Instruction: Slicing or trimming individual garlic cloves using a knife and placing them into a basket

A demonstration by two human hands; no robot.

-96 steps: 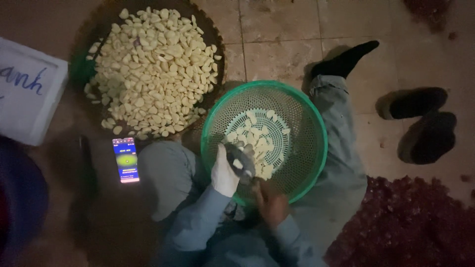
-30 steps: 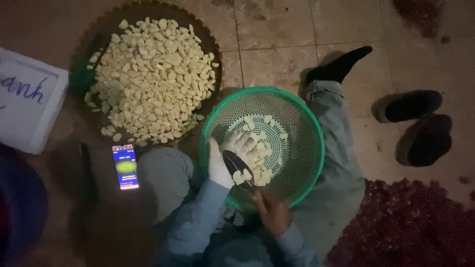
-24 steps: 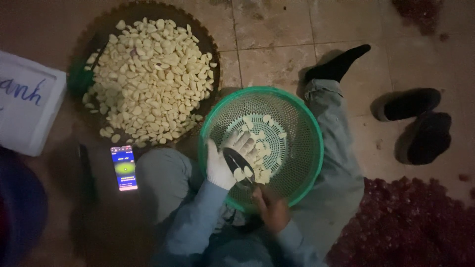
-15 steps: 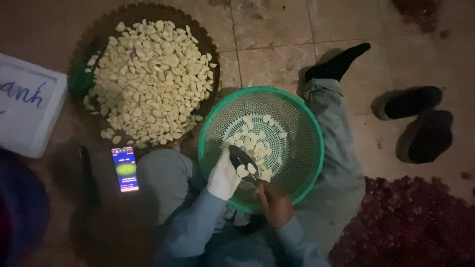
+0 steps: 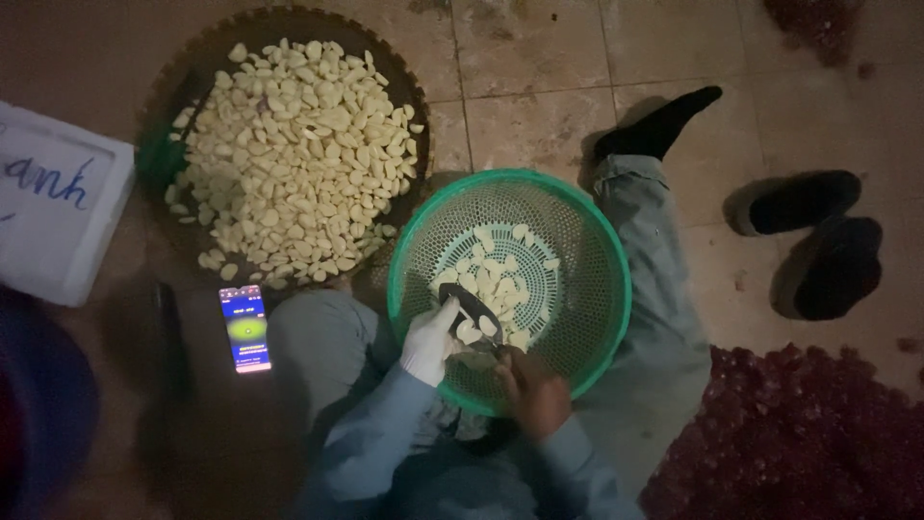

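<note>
My left hand (image 5: 430,342), in a white glove, is closed on a pale clove-like piece at the near edge of a green mesh basket (image 5: 616,289) that rests on my lap. My bare right hand (image 5: 532,390) grips a small knife (image 5: 472,308). Its dark blade lies against the piece held by the left hand. Several peeled pale pieces (image 5: 500,270) lie in the bottom of the basket.
A round woven tray (image 5: 192,77) heaped with pale pieces lies on the tiled floor at far left. A lit phone (image 5: 245,327) rests by my left knee, beside a white foam box (image 5: 58,217). Dark slippers (image 5: 818,241) lie at right, and a reddish pile (image 5: 799,433) at near right.
My left hand reached into the basket among the pieces, then drew back toward the near rim with one piece. The knife stayed close beside it.
</note>
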